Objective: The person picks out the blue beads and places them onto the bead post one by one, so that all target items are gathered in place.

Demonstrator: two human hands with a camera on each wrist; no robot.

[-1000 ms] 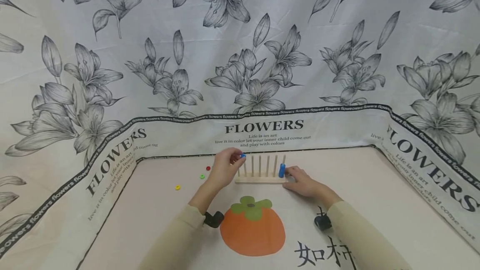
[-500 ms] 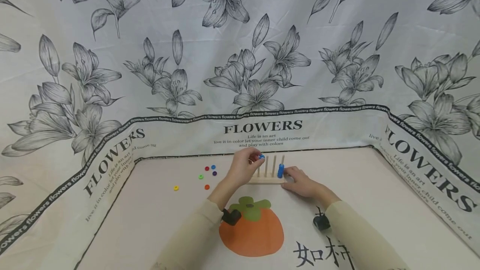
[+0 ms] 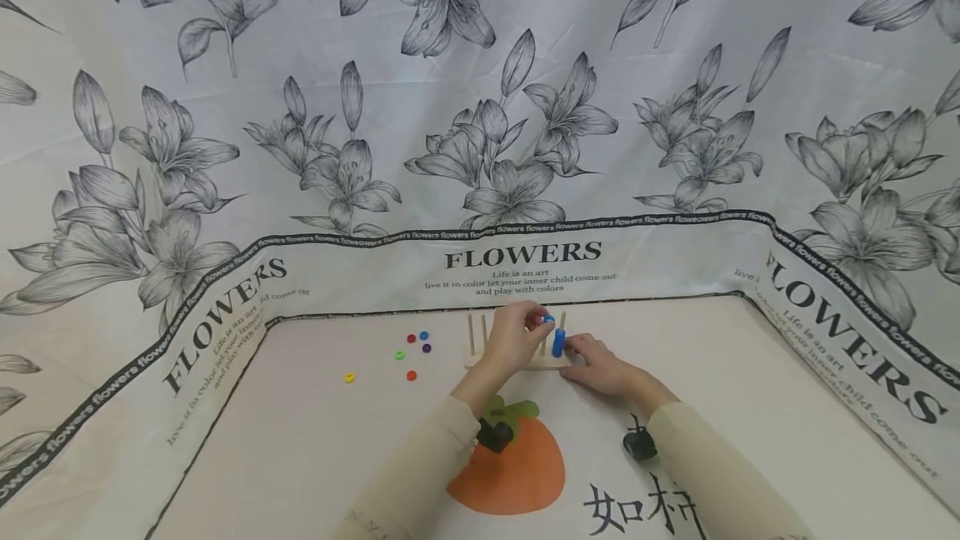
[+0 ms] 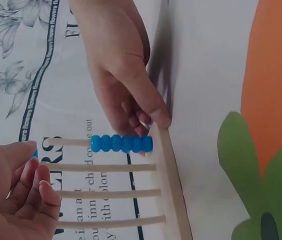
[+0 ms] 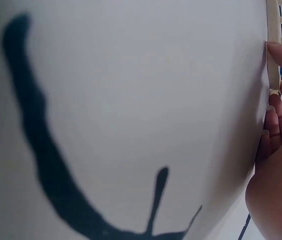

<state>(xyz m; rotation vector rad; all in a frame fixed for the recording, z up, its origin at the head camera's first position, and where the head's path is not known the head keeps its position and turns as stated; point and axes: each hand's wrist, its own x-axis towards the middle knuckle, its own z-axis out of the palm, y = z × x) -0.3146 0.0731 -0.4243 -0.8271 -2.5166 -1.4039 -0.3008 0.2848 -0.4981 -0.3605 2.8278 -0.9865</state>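
Observation:
A wooden peg rack (image 3: 555,362) stands near the back of the table, its row of upright pegs rising from a long base (image 4: 173,185). Blue beads (image 4: 121,143) are stacked on its rightmost peg, whose upper end is bare. My left hand (image 3: 516,338) pinches a single blue bead (image 3: 549,320) between thumb and index finger, close to the tip of that peg; in the left wrist view this bead is mostly covered by the fingers. My right hand (image 3: 600,365) grips the right end of the base, thumb along its front and the other fingers behind it, partly hidden.
Loose beads lie left of the rack: red (image 3: 411,338), blue (image 3: 423,336), purple (image 3: 427,348), green (image 3: 399,355), orange (image 3: 411,376) and yellow (image 3: 349,377). A persimmon print (image 3: 517,473) marks the cloth in front. A flower-patterned curtain (image 3: 525,265) closes off the back and sides.
My left hand has carried the blue bead rightward from the rack's left end to near the rightmost peg, uncovering loose beads and the left pegs. The right hand has stayed at the base.

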